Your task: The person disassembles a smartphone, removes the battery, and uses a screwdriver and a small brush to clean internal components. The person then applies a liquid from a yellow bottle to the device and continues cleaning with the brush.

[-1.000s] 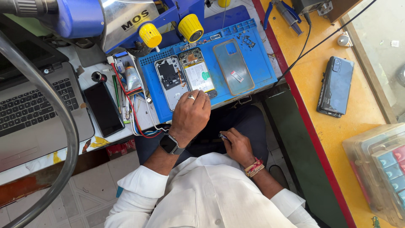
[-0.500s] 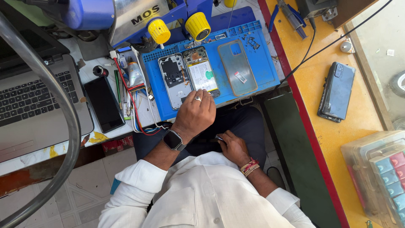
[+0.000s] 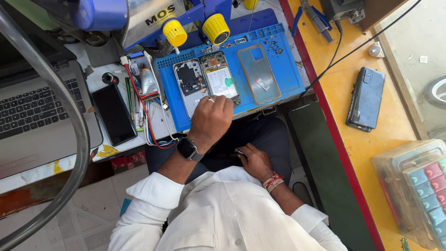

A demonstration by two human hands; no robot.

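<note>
My left hand (image 3: pixel 211 116), with a smartwatch on the wrist and a ring, is curled into a fist at the front edge of the blue work mat (image 3: pixel 288 76). It covers the lower end of an opened phone (image 3: pixel 222 79) whose board and battery show. A detached phone frame (image 3: pixel 189 86) lies left of it and a clear phone case (image 3: pixel 259 72) lies right of it. I cannot see whether the fist holds anything. My right hand (image 3: pixel 254 160), with a thread bracelet, rests on my lap, its fingers closed around a small pale object.
A laptop (image 3: pixel 37 111) and a black phone (image 3: pixel 114 114) lie to the left, beside red wires and small tubes (image 3: pixel 144 88). A blue machine with yellow knobs (image 3: pixel 216 28) stands behind the mat. A dark blue phone (image 3: pixel 367 97) and a plastic parts box (image 3: pixel 418 186) are on the yellow counter.
My left hand has stayed at the mat's front edge, shifting slightly toward the opened phone with its fingers more tightly curled. The right hand has stayed on my lap.
</note>
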